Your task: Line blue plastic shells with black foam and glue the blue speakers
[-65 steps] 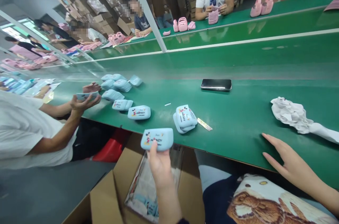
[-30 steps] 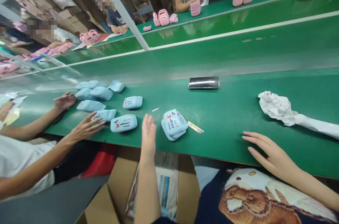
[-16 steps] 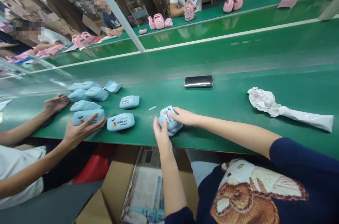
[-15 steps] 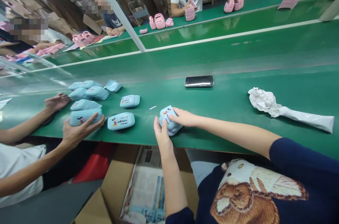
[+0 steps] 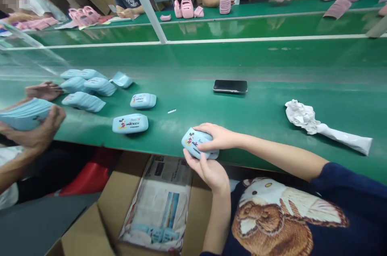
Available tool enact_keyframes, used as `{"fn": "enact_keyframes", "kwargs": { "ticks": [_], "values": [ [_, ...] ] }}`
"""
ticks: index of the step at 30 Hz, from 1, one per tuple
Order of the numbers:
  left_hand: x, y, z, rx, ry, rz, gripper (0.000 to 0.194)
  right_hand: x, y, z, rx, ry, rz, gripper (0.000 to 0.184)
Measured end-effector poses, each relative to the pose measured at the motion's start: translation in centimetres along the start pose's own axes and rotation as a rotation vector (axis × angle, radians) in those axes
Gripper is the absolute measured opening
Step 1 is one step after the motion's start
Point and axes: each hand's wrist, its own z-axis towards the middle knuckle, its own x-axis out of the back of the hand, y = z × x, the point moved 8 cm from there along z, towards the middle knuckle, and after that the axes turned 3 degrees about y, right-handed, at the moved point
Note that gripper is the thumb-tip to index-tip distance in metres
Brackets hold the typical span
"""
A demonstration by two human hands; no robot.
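Both my hands are on a small stack of light-blue curved pieces [image 5: 190,140] printed with a cartoon mouse and "MICKEY", at the front edge of the green table. My right hand [image 5: 219,137] lies over the stack from above, its fingers on the print. From below and in front, my left hand [image 5: 208,169] grips the lower edge, palm turned up. To the left rest two more printed blue stacks, a nearer one [image 5: 130,123] and a farther one [image 5: 143,100].
A phone [image 5: 230,86] lies beyond my hands, a crumpled white plastic wrapper [image 5: 329,127] to the right. At left, a co-worker's hand [image 5: 39,131] holds a blue stack near further blue stacks [image 5: 83,101]. Below the table edge stands an open cardboard box [image 5: 111,191] with newspaper inside.
My hands and the stack have shifted slightly right and down, and the stack now lies more level. My left hand has swung rightward beneath it. The co-worker's held stack has moved left.
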Motion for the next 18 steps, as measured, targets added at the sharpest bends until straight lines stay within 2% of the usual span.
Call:
{"fn": "enact_keyframes", "kwargs": {
  "ticks": [4,7,9,11,14,15,18],
  "values": [
    [-0.3,-1.8,-5.1,0.082,-0.171,0.038,0.071,1.5,1.3,-5.6,0.024,0.055,-0.036,0.068],
    [-0.1,-3.7,-8.1,0.044,-0.331,0.114,0.076,2.7,3.1,-8.3,-0.005,0.072,-0.004,0.074],
    [0.5,-4.4,-9.0,-0.024,-0.446,0.191,0.080,3.1,3.8,-9.2,0.019,0.048,0.035,0.079],
    [1.4,-4.1,-8.7,-0.136,-0.548,0.306,0.085,3.3,3.9,-9.6,0.082,0.042,0.060,0.082],
    [1.8,-0.9,-5.7,-0.422,-0.695,0.513,0.099,3.6,4.1,-9.9,0.147,0.070,0.082,0.078],
    [1.3,0.3,-4.5,-0.527,-0.776,0.572,0.106,3.6,4.2,-10.0,0.156,0.075,0.090,0.074],
    [-1.2,2.2,-0.9,-0.671,-1.102,0.750,0.121,3.6,4.5,-10.3,0.196,0.079,0.106,0.067]
  ]
}}
